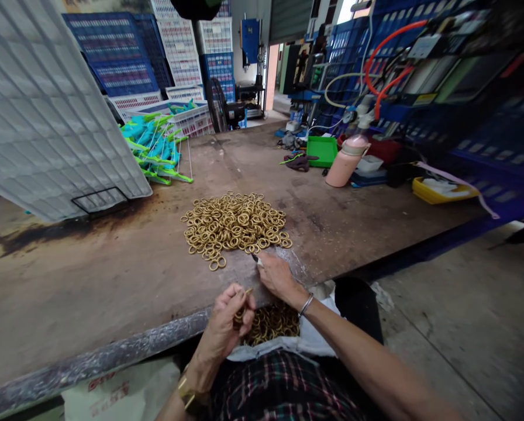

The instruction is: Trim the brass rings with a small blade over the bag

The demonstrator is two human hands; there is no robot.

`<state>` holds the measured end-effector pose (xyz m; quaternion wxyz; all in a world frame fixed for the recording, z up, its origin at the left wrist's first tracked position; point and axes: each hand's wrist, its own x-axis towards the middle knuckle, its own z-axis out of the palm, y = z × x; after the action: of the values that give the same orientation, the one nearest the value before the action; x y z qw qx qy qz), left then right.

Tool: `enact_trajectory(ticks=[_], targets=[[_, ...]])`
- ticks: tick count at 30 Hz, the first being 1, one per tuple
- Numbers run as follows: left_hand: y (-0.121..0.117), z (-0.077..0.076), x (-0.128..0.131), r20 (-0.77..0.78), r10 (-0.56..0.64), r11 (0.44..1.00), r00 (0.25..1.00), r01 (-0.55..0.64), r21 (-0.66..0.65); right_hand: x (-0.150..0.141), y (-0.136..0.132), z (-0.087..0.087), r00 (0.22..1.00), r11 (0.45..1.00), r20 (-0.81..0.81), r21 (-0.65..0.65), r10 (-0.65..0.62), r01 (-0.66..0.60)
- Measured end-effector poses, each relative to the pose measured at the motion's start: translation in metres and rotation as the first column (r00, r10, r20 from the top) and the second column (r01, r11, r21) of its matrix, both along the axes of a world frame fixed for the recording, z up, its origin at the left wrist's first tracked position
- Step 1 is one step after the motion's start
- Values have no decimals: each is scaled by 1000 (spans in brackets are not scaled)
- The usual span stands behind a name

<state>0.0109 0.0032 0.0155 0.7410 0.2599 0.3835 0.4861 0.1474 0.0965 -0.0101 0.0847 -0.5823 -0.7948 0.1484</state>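
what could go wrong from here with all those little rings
The ring pile lies loose on the table, so the nearby right hand might scatter it. The held rings could slip from the left hand and mix with the lower rings.

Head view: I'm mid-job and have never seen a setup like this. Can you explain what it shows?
There is no machine doing the handling here, just a person's two bare hands. The single picture comes from a camera worn on the head, looking forward and down. On the table lies a loose pile of gold-coloured rings. The left hand holds some of these rings in its fingers. The right hand is at the near edge of the pile; a small dark tip shows at its fingers, too small to name. More rings lie below the table edge, in a whitish cloth or bag.
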Motion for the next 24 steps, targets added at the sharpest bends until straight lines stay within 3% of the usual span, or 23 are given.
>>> enact_trajectory(ticks=[6,16,20,24], targets=[[7,-13,-5,79,93,991,993,-84,-108,-9,22,-1,990,988,8,66,-143,142],[15,-22,-15,286,228,941,931,-135,-310,-16,31,-5,992,988,31,90,-126,123],[21,-18,-16,222,263,937,939,-194,-289,-12,26,-1,993,990,4,79,-120,119],[27,-14,-13,41,245,955,969,-234,-182,-10,12,2,994,995,-98,79,-44,52]])
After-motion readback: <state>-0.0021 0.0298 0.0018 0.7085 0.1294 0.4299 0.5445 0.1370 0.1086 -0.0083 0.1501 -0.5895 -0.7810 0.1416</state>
